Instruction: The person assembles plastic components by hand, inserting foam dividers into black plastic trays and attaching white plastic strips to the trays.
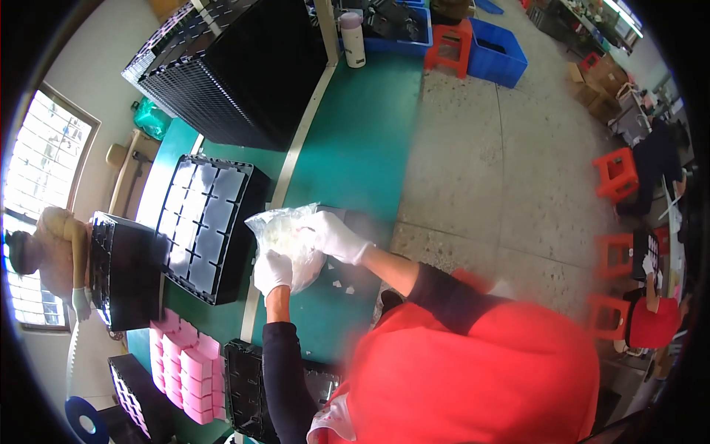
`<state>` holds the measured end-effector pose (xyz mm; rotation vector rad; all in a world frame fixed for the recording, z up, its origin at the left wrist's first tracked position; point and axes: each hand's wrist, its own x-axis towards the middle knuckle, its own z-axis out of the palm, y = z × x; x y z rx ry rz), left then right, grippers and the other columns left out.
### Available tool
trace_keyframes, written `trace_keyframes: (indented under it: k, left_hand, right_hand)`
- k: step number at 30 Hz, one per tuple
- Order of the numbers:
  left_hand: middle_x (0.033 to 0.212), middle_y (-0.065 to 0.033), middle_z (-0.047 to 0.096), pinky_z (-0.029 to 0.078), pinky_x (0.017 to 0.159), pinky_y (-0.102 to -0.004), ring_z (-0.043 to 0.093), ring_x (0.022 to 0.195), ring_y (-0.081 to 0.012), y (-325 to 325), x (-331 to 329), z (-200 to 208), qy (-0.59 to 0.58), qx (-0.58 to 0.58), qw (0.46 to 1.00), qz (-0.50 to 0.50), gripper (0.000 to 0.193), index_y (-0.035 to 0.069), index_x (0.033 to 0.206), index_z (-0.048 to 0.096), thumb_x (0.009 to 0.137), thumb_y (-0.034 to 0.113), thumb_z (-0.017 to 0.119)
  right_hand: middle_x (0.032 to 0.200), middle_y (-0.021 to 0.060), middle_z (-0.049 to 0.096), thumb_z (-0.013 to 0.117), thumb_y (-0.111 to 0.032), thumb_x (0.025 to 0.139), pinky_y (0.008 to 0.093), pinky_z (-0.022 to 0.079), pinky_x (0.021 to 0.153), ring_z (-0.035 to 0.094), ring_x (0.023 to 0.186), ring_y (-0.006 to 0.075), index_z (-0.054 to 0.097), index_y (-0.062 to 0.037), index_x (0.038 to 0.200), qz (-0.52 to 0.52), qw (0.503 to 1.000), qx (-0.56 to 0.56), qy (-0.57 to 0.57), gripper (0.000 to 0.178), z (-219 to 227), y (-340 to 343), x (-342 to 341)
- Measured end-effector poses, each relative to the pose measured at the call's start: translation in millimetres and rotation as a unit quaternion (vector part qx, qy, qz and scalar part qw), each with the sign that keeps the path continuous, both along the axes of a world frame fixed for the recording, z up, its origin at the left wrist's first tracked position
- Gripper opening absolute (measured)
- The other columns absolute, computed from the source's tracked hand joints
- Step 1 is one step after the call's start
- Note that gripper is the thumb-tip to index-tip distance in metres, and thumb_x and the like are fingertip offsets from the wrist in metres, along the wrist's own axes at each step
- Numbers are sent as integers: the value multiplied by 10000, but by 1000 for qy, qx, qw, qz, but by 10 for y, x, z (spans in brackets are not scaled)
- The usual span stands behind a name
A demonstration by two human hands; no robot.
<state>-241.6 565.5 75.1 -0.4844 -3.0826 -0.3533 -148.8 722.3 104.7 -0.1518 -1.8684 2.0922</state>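
Note:
Both my hands wear white gloves and are at a clear plastic bag point(281, 223) above the green table. White contents show through the film, too blurred to name. My left hand point(272, 272) is closed on the bag's near left side. At its right side, my right hand point(336, 237) has its fingers bent against the bag; whether they pinch the film or something inside is hard to make out. Small white scraps point(350, 290) lie on the table just right of the bag. A black tray point(205, 222) with pale rectangular compartments stands to the left of my hands.
A tall stack of black trays point(244, 81) stands at the far left. Pink blocks point(188, 366) and a black crate point(244, 377) are near left. A bottle point(353, 41) stands at the table's far end. Across the table is another person point(55, 244). Red stools point(615, 174) stand on the right.

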Motion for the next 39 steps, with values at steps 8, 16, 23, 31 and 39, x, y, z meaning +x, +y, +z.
trace_keyframes:
  k: [8, 16, 23, 31, 39]
  left_hand:
    - [927, -149, 685, 531, 744, -433, 670, 837, -358, 11, 13, 54, -24, -57, 998, 4, 308, 125, 1142, 610, 838, 164, 582]
    - [1027, -194, 656, 523, 793, -384, 671, 833, -311, 59, 232, 539, -77, 99, 992, -35, 595, 10, 1374, 431, 813, 124, 593]
    - [1089, -160, 646, 527, 616, -248, 653, 670, -172, -69, 263, 726, -148, 494, 857, -6, 608, -6, 1379, 421, 819, 47, 652]
    - [1296, -178, 534, 509, 760, -300, 634, 926, -215, -49, 302, 1156, -185, 602, 761, 156, 655, 17, 1472, 230, 937, 218, 549]
    - [1304, -139, 482, 508, 828, -368, 603, 1053, -291, -311, -105, 557, -174, 730, 629, 204, 611, 38, 1426, 298, 921, 187, 608]
  right_hand:
    - [917, 228, 653, 607, -117, 827, 368, 499, 739, 654, 822, 335, 654, 30, 988, -23, 975, 222, -12, 224, -118, 118, -138]
    - [921, 153, 676, 594, -165, 875, 353, 494, 736, 642, 809, 235, 634, 3, 1048, 41, 987, 149, 33, 244, -99, -86, -293]
    - [815, 90, 648, 546, -183, 936, 287, 490, 621, 592, 712, 129, 654, 0, 966, 190, 976, -91, -51, 215, 352, -201, -278]
    - [850, 67, 624, 586, -49, 849, 254, 518, 655, 612, 735, 121, 588, 24, 1154, 57, 995, -83, -28, 313, 28, -37, -627]
    - [1003, 182, 570, 638, -191, 842, 407, 488, 758, 593, 882, 364, 567, 34, 1088, 107, 984, 102, 102, 341, 428, -771, -226]
